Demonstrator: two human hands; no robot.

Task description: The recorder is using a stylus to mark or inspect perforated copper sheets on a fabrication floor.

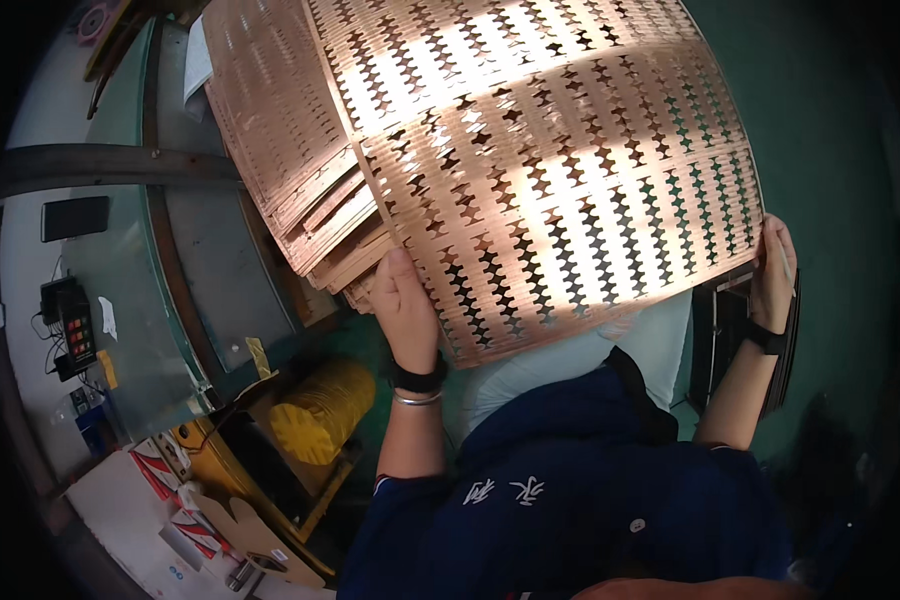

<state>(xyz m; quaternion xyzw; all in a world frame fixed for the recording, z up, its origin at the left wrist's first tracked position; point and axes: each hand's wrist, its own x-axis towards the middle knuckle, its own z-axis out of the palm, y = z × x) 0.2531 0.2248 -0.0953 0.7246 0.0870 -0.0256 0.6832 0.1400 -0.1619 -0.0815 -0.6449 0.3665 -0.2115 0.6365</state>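
Note:
A large copper-coloured sheet [570, 160], punched with rows of small wavy-edged holes, bows slightly in front of me and shines where light falls on it. My left hand [407, 305] is closed on its near left corner area, the thumb on top and the other fingers mostly hidden. At the near right corner, my right hand [772, 275] grips the edge, with a thin pale sliver beside its fingers that I cannot make out. Left of the held sheet lies a stack of similar copper-coloured sheets [280, 130], partly covered by it, with uneven edges showing near my left hand.
A green-edged table [130, 330] stands on the left, crossed by a dark bar [110, 168]. Below it are a ribbed yellow cylinder [325, 410] and a yellow frame [220, 470]. Red-and-white boxes [195, 530] sit lower left. Dark stacked panels [785, 370] stand by my right forearm.

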